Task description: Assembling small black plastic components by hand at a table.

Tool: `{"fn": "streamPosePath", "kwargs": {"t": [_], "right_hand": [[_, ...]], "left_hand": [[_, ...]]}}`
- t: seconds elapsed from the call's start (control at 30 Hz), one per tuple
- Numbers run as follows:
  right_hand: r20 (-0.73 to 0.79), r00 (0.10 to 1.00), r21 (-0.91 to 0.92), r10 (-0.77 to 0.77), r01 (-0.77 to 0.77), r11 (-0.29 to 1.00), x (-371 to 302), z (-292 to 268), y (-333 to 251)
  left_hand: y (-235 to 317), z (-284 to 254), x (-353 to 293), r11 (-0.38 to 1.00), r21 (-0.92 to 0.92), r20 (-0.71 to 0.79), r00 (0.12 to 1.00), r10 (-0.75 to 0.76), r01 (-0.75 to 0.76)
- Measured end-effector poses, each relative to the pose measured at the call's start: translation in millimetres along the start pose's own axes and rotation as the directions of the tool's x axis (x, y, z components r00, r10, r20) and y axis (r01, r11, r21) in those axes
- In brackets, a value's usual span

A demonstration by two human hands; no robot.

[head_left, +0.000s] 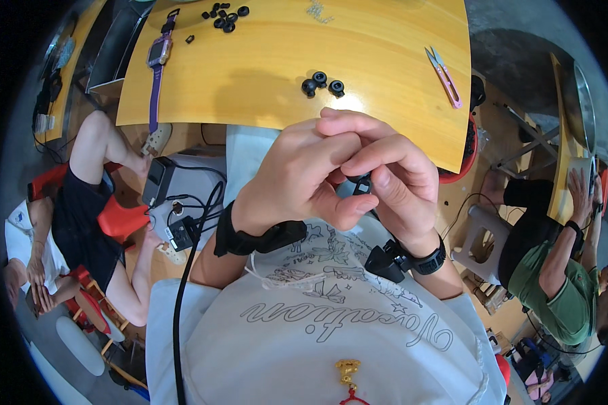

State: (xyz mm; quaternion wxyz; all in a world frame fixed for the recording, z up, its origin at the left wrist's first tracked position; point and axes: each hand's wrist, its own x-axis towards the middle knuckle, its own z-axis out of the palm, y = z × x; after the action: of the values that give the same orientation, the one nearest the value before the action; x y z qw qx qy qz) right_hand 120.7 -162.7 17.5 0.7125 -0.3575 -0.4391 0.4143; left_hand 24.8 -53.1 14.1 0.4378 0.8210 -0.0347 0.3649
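My left hand (292,177) and my right hand (404,181) meet in front of my chest, just off the table's near edge. Between the bent fingers and thumbs of both is a small black part (363,184); most of it is hidden, so its exact kind does not show. Each hand is closed around it, the left fingertips overlapping the right ones. Beyond them on the yellow table (263,67) sit three black ring-shaped parts, one of them a round black piece (319,79) with a hole in its middle.
Thread snips (447,82) with pink handles lie at the table's right. A purple-strapped smartwatch (158,54) rests at the left, near several black parts (229,27). Tiny pale bits (319,11) are scattered at the back. A black cable (182,297) runs past my left side. People sit on both sides.
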Motion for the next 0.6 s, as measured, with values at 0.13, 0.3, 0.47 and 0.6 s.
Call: {"fn": "streamPosePath", "kwargs": {"t": [0.13, 0.3, 0.47, 0.6], "right_hand": [[-0.008, 1.000, -0.052, -0.027, 0.027, 0.998, -0.3, -1.8, 4.2], [0.007, 0.999, 0.164, 0.042, -0.043, 0.985, -0.6, -4.5, 6.9], [0.055, 0.982, 0.182, 0.179, -0.186, 0.966, 2.0, -8.3, 0.4], [0.031, 0.976, 0.192, 0.216, -0.218, 0.957, 1.8, -8.3, 0.0]], "left_hand": [[-1.6, 3.5, -0.6, 0.999, -0.039, -0.020, 1.000, 0.016, -0.017], [2.9, 1.3, -1.7, 0.985, -0.157, 0.057, 0.996, -0.065, 0.073], [6.1, -1.5, -2.5, 0.969, -0.206, 0.136, 0.985, -0.110, 0.137], [9.1, -5.0, -1.5, 0.983, -0.140, 0.167, 0.982, -0.092, 0.116]]}}
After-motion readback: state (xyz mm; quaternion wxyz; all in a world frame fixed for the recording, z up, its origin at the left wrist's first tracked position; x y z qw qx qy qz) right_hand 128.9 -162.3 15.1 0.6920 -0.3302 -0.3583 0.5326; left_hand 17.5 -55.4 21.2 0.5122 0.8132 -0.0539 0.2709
